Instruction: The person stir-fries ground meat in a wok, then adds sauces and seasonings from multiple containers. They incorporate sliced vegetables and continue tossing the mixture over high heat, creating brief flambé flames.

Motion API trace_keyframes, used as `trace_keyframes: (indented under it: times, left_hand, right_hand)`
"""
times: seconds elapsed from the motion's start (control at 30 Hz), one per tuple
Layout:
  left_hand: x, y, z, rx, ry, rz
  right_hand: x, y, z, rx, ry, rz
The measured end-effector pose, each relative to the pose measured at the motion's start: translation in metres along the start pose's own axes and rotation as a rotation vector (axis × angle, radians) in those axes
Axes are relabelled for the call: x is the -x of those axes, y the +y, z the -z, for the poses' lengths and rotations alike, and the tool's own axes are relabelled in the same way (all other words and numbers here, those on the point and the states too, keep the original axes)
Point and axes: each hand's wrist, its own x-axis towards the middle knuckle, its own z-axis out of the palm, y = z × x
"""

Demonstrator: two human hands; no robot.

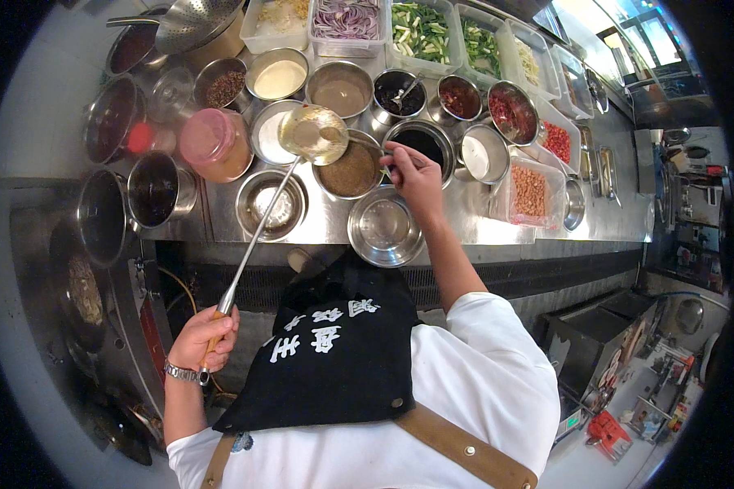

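Observation:
My left hand grips the wooden handle of a long steel ladle. The ladle's bowl hangs above the row of seasoning containers, with some brown powder inside it. In my right hand is a metal spoon, whose tip reaches over the ladle's bowl. Below the spoon stands a steel bowl of brown ground spice. A pot of dark liquid is just beyond my right hand. Partly behind the ladle is a bowl of white powder. Near the counter's front edge sits a steel bowl that looks to hold clear liquid.
A jar with a pink lid and a pot of dark sauce stand left. Plastic tubs hold sliced red onion, cut green vegetables and peanuts. A perforated strainer rests at the back left. A wok lies far left.

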Motion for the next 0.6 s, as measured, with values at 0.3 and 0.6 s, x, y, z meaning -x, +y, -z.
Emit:
trace_keyframes:
  times: [0.3,0.6]
  left_hand:
    - [-0.006,-0.002,0.008,0.06,0.002,-0.033]
    - [-0.002,0.003,0.009,0.039,0.004,-0.064]
  right_hand:
    - [0.003,0.041,0.01,0.335,0.281,0.031]
    - [-0.006,0.112,-0.003,0.562,0.093,-0.063]
